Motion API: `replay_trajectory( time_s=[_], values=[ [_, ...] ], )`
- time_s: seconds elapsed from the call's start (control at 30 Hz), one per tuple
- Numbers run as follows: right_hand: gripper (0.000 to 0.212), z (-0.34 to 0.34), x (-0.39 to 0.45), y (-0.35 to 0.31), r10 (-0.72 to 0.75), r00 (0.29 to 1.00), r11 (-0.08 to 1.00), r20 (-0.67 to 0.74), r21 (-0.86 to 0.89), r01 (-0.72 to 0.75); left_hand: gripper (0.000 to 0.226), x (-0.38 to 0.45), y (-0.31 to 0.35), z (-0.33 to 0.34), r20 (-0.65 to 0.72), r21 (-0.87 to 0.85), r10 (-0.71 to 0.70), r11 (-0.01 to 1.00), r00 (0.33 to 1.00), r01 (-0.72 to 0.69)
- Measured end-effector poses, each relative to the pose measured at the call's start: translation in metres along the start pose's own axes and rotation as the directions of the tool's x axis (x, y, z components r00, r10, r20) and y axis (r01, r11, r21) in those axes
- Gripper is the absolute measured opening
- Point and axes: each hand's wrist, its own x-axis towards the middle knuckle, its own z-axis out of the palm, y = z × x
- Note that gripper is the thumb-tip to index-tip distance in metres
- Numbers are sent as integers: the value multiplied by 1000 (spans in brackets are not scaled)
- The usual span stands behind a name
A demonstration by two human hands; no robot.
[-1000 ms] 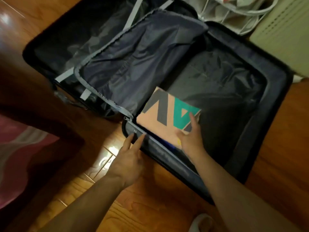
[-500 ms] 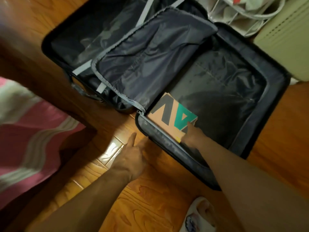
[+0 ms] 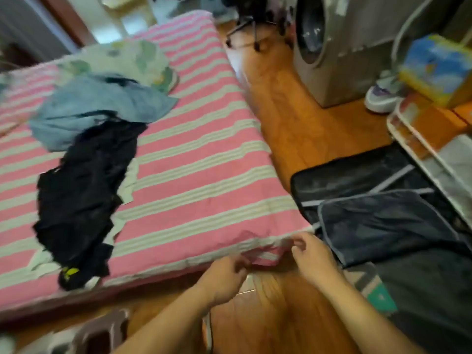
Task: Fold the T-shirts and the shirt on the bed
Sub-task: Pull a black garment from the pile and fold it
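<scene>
Both hands at bed corner, empty: left hand fingers loosely curled, right hand relaxed. Black T-shirt, blue shirt lie unfolded far up-left of left hand. Suitcase just right of right hand.

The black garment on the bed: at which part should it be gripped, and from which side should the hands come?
A judgement: grip the black garment at its near end, by the yellow print. It lies crumpled in a long strip running away from the person, and that end reaches the bed edge nearest both hands. Come from the near edge, moving left. The blue garment overlaps its far end, so lifting there would drag both.
</scene>
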Motion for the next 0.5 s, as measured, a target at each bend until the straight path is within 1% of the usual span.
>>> replay_trajectory(
  time_s=[0.07, 0.13, 0.2, 0.27, 0.37, 0.5],
  values=[
    [30, 15, -15, -83, -123, 989, 992, 79, 9, 123, 24, -53, -36, -57, -163, -186, -94, 981, 982, 63],
    [31, 39, -36, -153, -207, 964, 978, 166, 8, 209, 17, -100, -82, -97, -299, -380, -239, 918, 924, 114],
    [25, 73, -50, -209, -267, 937, 963, 223, 27, 268, 13, -133, -134, -123, -367, -528, -351, 841, 861, 118],
    [19, 112, -57, -257, -284, 926, 958, 248, 34, 284, 12, -150, -190, -138, -372, -588, -402, 800, 836, 123],
    [15, 178, -54, -314, -243, 930, 967, 277, 0, 253, 11, -148, -279, -161, -348, -654, -475, 741, 808, 154],
    [17, 267, -34, -374, -65, 939, 993, 339, -72, 95, 11, -117, -380, -191, -223, -739, -622, 610, 751, 286]
  ],
)
